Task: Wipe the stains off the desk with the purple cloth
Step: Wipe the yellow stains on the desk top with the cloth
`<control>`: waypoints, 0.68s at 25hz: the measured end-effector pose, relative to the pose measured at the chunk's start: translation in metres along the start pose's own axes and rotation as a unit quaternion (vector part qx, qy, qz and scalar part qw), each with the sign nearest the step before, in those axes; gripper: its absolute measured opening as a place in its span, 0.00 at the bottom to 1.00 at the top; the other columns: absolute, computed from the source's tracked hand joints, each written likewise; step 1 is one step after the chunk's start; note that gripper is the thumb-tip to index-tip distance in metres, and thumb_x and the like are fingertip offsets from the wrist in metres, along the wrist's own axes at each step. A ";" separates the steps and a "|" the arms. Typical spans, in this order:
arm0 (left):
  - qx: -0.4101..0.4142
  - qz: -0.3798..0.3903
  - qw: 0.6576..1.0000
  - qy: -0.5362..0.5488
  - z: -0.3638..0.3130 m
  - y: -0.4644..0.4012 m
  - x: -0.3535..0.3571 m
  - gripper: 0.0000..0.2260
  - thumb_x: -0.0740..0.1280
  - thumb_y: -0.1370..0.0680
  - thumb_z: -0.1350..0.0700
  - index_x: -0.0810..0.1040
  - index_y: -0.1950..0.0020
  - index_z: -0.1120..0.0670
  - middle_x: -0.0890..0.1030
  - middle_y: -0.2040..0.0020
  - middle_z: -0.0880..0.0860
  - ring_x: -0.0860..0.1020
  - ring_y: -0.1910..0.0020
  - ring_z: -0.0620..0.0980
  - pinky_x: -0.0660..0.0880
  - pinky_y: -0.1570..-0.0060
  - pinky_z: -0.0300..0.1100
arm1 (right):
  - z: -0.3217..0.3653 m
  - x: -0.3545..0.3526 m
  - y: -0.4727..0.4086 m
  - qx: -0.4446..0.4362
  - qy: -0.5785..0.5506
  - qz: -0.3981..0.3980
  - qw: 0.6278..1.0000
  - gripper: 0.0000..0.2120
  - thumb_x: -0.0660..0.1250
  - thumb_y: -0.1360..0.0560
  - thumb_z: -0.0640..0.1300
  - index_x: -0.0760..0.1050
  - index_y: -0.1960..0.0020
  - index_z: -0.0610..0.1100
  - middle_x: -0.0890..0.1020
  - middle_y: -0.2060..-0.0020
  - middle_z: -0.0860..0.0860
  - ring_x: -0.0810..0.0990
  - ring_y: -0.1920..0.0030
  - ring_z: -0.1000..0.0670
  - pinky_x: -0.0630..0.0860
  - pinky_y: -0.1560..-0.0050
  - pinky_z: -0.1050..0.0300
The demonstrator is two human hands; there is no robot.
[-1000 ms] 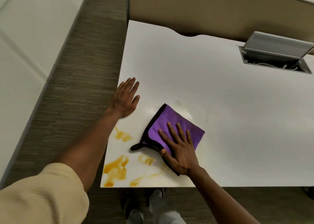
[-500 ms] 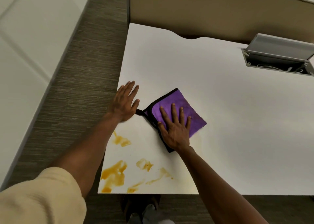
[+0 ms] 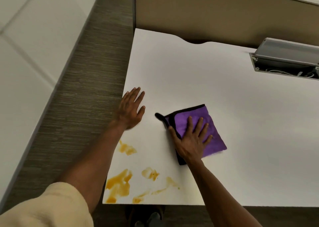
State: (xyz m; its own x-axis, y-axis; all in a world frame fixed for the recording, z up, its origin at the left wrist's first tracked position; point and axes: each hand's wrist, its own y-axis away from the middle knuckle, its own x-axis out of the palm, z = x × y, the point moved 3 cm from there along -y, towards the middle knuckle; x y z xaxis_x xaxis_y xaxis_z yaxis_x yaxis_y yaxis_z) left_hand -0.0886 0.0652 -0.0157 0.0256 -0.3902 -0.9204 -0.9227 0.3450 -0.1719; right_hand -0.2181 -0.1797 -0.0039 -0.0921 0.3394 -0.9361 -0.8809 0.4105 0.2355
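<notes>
R hand (image 3: 191, 140) flat on cloth (image 3: 214, 135), L hand (image 3: 129, 109) fingers spread on surface (image 3: 224, 88); stains (image 3: 119, 183) mostly unwiped.

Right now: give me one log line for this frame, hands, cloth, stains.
left hand flat on desk | right hand pressing purple cloth | stains unwiped at near-left corner, cloth clear of them

Cream short sleeve (image 3: 51, 207) (left arm), forearms bare.
</notes>
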 end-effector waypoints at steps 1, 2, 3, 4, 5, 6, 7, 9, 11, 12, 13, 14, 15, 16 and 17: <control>0.001 0.001 1.000 0.000 0.000 0.000 0.000 0.28 0.57 0.19 0.48 0.63 0.20 0.57 0.61 0.19 0.58 0.58 0.19 0.56 0.55 0.21 0.55 | 0.016 0.000 -0.006 0.025 -0.024 -0.008 0.999 0.47 0.41 0.29 0.81 0.53 0.18 0.55 0.45 0.15 0.45 0.39 0.16 0.39 0.35 0.22 0.29; 0.000 0.000 1.000 0.000 0.000 0.000 0.000 0.28 0.57 0.19 0.48 0.63 0.20 0.57 0.61 0.19 0.58 0.58 0.19 0.56 0.55 0.21 0.55 | 0.030 -0.002 -0.012 0.055 -0.054 -0.013 0.997 0.49 0.39 0.29 0.81 0.58 0.19 0.51 0.46 0.16 0.43 0.39 0.17 0.38 0.36 0.23 0.26; 0.000 -0.001 1.000 -0.002 0.000 0.000 0.000 0.28 0.57 0.19 0.48 0.63 0.20 0.57 0.61 0.19 0.58 0.58 0.19 0.56 0.54 0.21 0.55 | 0.043 -0.004 -0.020 0.088 -0.091 -0.011 0.992 0.51 0.38 0.29 0.81 0.60 0.20 0.49 0.46 0.16 0.42 0.38 0.17 0.38 0.36 0.23 0.25; 0.000 -0.002 1.000 -0.003 0.000 0.001 0.000 0.28 0.57 0.19 0.48 0.62 0.20 0.57 0.61 0.19 0.58 0.58 0.20 0.56 0.54 0.21 0.55 | 0.050 -0.006 -0.026 0.121 -0.132 -0.002 0.984 0.52 0.37 0.30 0.81 0.60 0.20 0.48 0.45 0.16 0.42 0.36 0.17 0.39 0.34 0.24 0.25; -0.001 -0.004 1.000 -0.002 -0.001 0.000 0.000 0.28 0.57 0.19 0.48 0.62 0.20 0.57 0.61 0.19 0.58 0.58 0.20 0.56 0.54 0.21 0.55 | 0.054 -0.008 -0.032 0.144 -0.170 0.008 0.975 0.54 0.36 0.31 0.82 0.59 0.19 0.48 0.43 0.16 0.43 0.34 0.17 0.40 0.31 0.24 0.26; -0.001 -0.008 1.000 0.000 -0.002 0.000 0.000 0.28 0.58 0.19 0.49 0.63 0.20 0.57 0.61 0.20 0.58 0.58 0.20 0.56 0.54 0.21 0.55 | 0.054 -0.009 -0.037 0.153 -0.200 0.014 0.968 0.54 0.36 0.31 0.82 0.58 0.18 0.49 0.42 0.16 0.43 0.34 0.17 0.41 0.30 0.24 0.27; -0.002 -0.014 1.000 0.001 -0.002 0.000 0.001 0.27 0.58 0.19 0.49 0.63 0.20 0.57 0.62 0.20 0.58 0.59 0.20 0.56 0.55 0.21 0.55 | 0.050 -0.008 -0.038 0.143 -0.208 0.010 0.967 0.51 0.38 0.29 0.81 0.57 0.18 0.49 0.42 0.16 0.44 0.34 0.17 0.42 0.30 0.24 0.28; -0.002 -0.020 1.000 -0.003 -0.002 0.001 0.000 0.27 0.58 0.19 0.49 0.64 0.21 0.57 0.63 0.20 0.59 0.60 0.20 0.57 0.56 0.22 0.56 | 0.042 -0.003 -0.031 0.095 -0.164 -0.032 0.981 0.43 0.45 0.21 0.73 0.51 0.16 0.45 0.43 0.16 0.42 0.36 0.16 0.42 0.33 0.23 0.28; -0.003 -0.018 1.000 -0.008 -0.002 0.001 0.000 0.27 0.58 0.19 0.49 0.64 0.21 0.57 0.63 0.20 0.59 0.60 0.20 0.57 0.56 0.22 0.56 | 0.042 0.003 -0.024 0.057 -0.104 -0.061 0.991 0.41 0.48 0.18 0.67 0.44 0.16 0.41 0.43 0.16 0.39 0.36 0.17 0.41 0.33 0.22 0.30; -0.002 -0.018 1.000 -0.009 -0.002 0.002 0.000 0.27 0.58 0.19 0.49 0.64 0.21 0.57 0.63 0.20 0.59 0.60 0.20 0.57 0.55 0.21 0.56 | 0.042 0.005 -0.022 0.040 -0.076 -0.063 0.994 0.43 0.47 0.18 0.68 0.42 0.16 0.40 0.42 0.17 0.37 0.36 0.17 0.40 0.31 0.22 0.31; -0.001 -0.018 1.000 -0.009 -0.002 0.001 0.001 0.27 0.58 0.19 0.49 0.64 0.21 0.57 0.62 0.20 0.59 0.60 0.20 0.57 0.55 0.21 0.55 | 0.043 0.006 -0.020 0.020 -0.049 -0.061 0.997 0.45 0.46 0.19 0.70 0.41 0.16 0.39 0.42 0.17 0.36 0.36 0.17 0.39 0.28 0.22 0.33; 0.000 -0.017 1.000 -0.009 -0.002 0.001 0.001 0.27 0.58 0.19 0.49 0.64 0.21 0.57 0.62 0.20 0.59 0.60 0.20 0.57 0.55 0.21 0.55 | 0.042 0.006 -0.020 -0.003 -0.025 -0.058 0.998 0.46 0.46 0.19 0.71 0.42 0.16 0.39 0.43 0.17 0.35 0.36 0.17 0.38 0.27 0.22 0.35; 0.000 -0.015 1.000 -0.009 -0.001 0.000 0.001 0.28 0.57 0.19 0.48 0.64 0.21 0.57 0.62 0.20 0.58 0.59 0.20 0.56 0.54 0.21 0.55 | 0.040 0.006 -0.021 -0.027 -0.011 -0.057 0.998 0.45 0.46 0.19 0.71 0.43 0.16 0.40 0.44 0.17 0.36 0.38 0.17 0.38 0.30 0.21 0.35; -0.002 -0.011 1.000 -0.010 0.000 -0.001 0.001 0.28 0.57 0.19 0.48 0.64 0.20 0.57 0.62 0.20 0.58 0.59 0.20 0.56 0.54 0.21 0.55 | 0.035 0.005 -0.023 -0.050 -0.004 -0.057 0.997 0.43 0.47 0.18 0.70 0.45 0.16 0.42 0.46 0.16 0.38 0.40 0.16 0.39 0.34 0.20 0.36; -0.003 -0.008 1.000 -0.010 0.001 -0.001 0.000 0.28 0.56 0.19 0.47 0.63 0.20 0.56 0.62 0.20 0.58 0.59 0.20 0.56 0.54 0.21 0.55 | 0.028 0.005 -0.025 -0.070 0.000 -0.058 0.996 0.40 0.48 0.17 0.68 0.47 0.15 0.44 0.48 0.16 0.40 0.43 0.16 0.40 0.39 0.19 0.36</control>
State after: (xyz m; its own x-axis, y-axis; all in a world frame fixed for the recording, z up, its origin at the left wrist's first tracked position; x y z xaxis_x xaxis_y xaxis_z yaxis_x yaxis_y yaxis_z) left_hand -0.0870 0.0650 -0.0161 0.0478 -0.3780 -0.9246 -0.9245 0.3336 -0.1842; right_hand -0.1836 -0.1648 -0.0070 0.0143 0.2957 -0.9552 -0.9418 0.3247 0.0864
